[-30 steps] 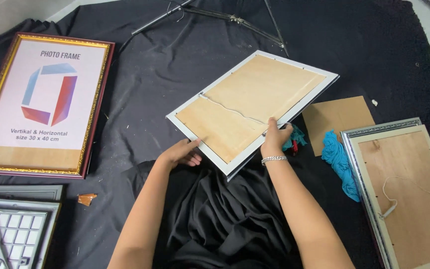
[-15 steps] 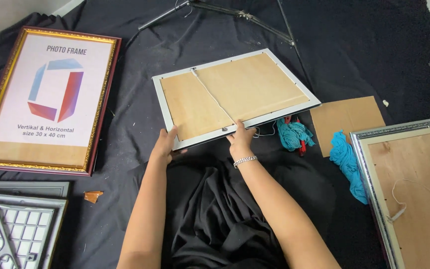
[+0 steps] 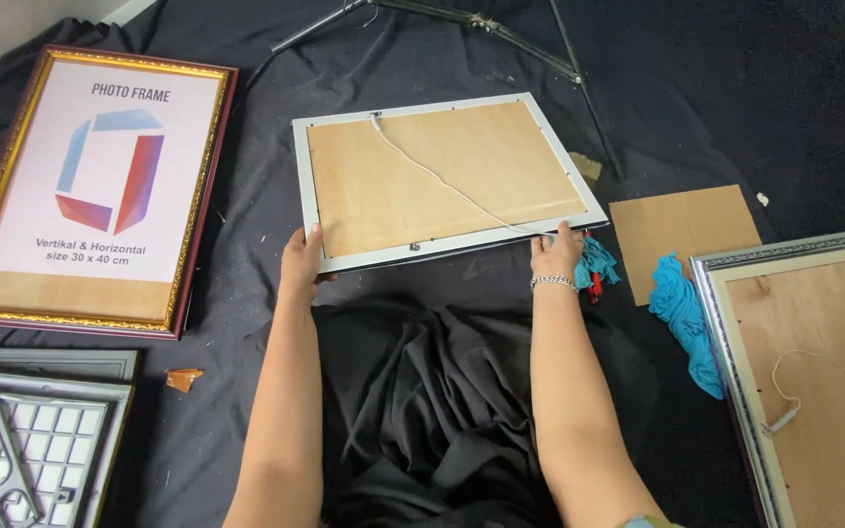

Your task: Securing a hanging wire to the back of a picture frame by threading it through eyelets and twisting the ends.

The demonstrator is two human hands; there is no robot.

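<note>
Both hands, left [image 3: 302, 256] and right [image 3: 556, 252], pinch only the near edge of the face-down frame [image 3: 442, 179], so it could slip or snag its cord [image 3: 442, 182].

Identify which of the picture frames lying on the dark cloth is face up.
The gold-and-maroon frame at far left: its printed insert shows. The white frame in the hands and the silver frame at right show brown backing boards.

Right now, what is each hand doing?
Left hand: gripping the silver frame at its near-left corner.
Right hand: gripping its near-right edge.
</note>
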